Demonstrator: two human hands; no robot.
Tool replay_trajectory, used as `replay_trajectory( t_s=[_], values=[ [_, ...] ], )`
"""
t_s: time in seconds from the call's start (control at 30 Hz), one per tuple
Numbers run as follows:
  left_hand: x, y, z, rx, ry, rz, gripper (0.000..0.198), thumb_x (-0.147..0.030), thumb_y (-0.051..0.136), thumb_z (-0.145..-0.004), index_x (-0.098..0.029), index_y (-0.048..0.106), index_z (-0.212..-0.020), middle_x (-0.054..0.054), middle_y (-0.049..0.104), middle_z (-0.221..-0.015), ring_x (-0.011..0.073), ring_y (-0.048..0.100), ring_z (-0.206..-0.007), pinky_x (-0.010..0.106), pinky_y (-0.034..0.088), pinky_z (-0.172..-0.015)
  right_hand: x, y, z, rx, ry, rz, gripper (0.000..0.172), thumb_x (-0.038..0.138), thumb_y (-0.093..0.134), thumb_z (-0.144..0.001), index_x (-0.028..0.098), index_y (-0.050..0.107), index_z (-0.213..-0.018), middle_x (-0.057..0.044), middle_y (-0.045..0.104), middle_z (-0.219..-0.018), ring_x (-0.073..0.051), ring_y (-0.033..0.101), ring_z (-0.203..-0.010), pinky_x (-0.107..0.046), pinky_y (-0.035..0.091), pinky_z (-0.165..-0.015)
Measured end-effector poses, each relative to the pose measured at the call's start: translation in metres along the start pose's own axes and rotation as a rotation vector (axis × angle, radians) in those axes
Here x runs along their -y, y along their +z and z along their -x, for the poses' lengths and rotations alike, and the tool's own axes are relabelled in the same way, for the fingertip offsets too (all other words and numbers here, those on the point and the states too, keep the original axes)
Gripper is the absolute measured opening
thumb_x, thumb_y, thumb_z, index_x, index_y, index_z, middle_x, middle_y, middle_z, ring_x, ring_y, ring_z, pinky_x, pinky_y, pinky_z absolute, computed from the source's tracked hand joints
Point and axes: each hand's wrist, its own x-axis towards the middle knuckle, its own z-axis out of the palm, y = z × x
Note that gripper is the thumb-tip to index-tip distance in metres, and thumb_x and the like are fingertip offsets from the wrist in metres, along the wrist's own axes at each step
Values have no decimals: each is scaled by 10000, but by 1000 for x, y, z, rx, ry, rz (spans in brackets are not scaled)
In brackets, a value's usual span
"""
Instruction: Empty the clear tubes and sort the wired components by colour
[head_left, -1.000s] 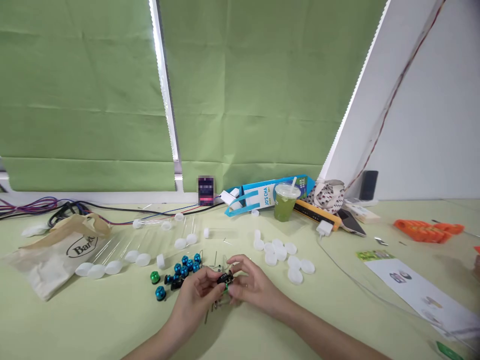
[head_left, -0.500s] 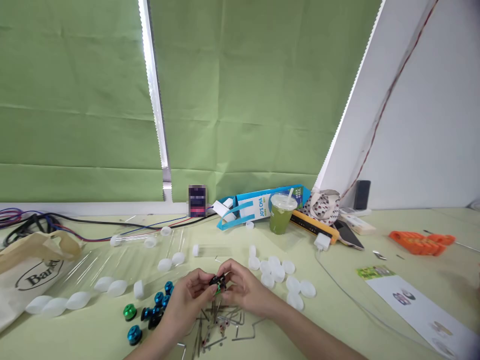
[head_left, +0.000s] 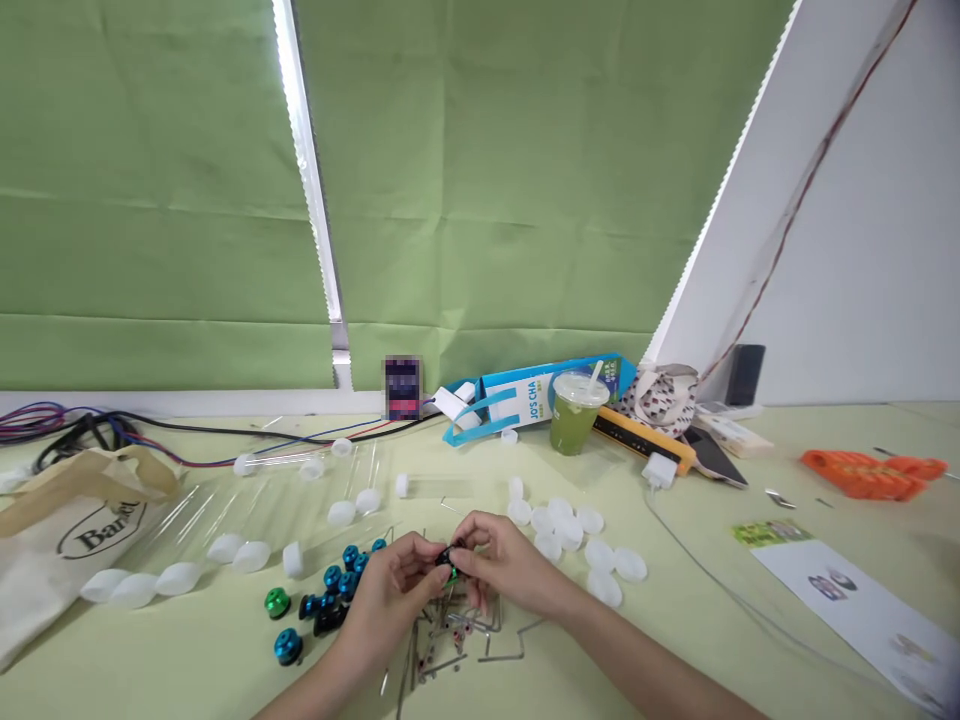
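Note:
Between the fingertips of both hands is a small black and green part (head_left: 451,566), partly hidden by the fingers. My left hand (head_left: 394,595) pinches it from the left. From the right, my right hand (head_left: 502,565) holds it with thumb and fingers. Below the hands lie bent metal rods and hex keys (head_left: 501,658) with small reddish pieces (head_left: 459,638). Several blue knob-like parts (head_left: 287,646) sit to the left of my left hand, beside one green one (head_left: 277,602).
White round caps (head_left: 600,555) lie to the right, clear tubes (head_left: 442,487) behind and left. Farther back stand a green drink cup (head_left: 576,415), a blue bag (head_left: 525,400) and a yellow power strip (head_left: 649,440). A cloth bag (head_left: 82,540) is at left, an orange object (head_left: 870,474) at right.
The whole view has shifted slightly, so the table things appear farther right and a little higher. Both hands still hold the small part, and the right fingers have changed their position on it.

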Motion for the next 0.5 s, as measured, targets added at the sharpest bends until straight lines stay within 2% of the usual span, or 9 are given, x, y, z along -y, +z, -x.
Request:
replay_trajectory(
  t_s=[0.1,0.17,0.27,0.33,0.4,0.43,0.5],
  values=[
    [-2,0,-1,-2,5,-1,220,-317,661,-667,-137,571,-756,60,641,-763,170,593,-726,252,476,-637,2,-2,2,4,-133,1,389,403,652,-657,193,451,-916,-14,503,-889,-107,539,-746,-226,454,-639],
    [-3,-1,-1,-11,15,1,223,-324,657,-669,-140,574,-764,60,643,-778,173,593,-745,257,478,-649,1,-2,2,-40,-117,-16,403,418,634,-670,208,439,-955,-26,480,-953,-101,544,-716,-225,456,-601],
    [-3,-2,0,-20,34,-8,226,-326,656,-670,-142,571,-770,60,644,-783,176,594,-755,266,479,-663,-2,0,2,-60,-47,-50,369,487,530,-731,216,411,-951,-2,485,-846,-70,521,-507,-219,430,-456],
    [-2,-3,1,-20,45,-18,228,-323,651,-676,-139,564,-778,68,642,-799,178,595,-757,273,479,-669,-2,3,2,-37,-96,-52,357,460,570,-711,205,425,-914,8,486,-817,-80,539,-559,-223,451,-504],
    [-1,-3,1,-19,51,-24,226,-319,643,-687,-137,557,-790,75,638,-813,181,595,-768,280,479,-682,-1,5,2,-56,-160,-51,404,406,656,-647,209,435,-922,-7,475,-909,-98,553,-691,-227,471,-581],
    [0,-3,1,-19,55,-27,223,-316,639,-693,-137,554,-796,74,636,-813,182,594,-775,280,478,-686,0,5,2,-76,-158,-53,425,404,665,-636,217,430,-938,-13,463,-944,-104,554,-713,-231,478,-580],
    [0,-3,1,-8,61,-37,214,-310,631,-701,-139,552,-802,70,633,-807,180,590,-781,274,476,-686,1,7,2,-109,-96,-57,405,466,590,-686,225,405,-953,-8,466,-897,-92,552,-596,-235,470,-482]
  ],
)
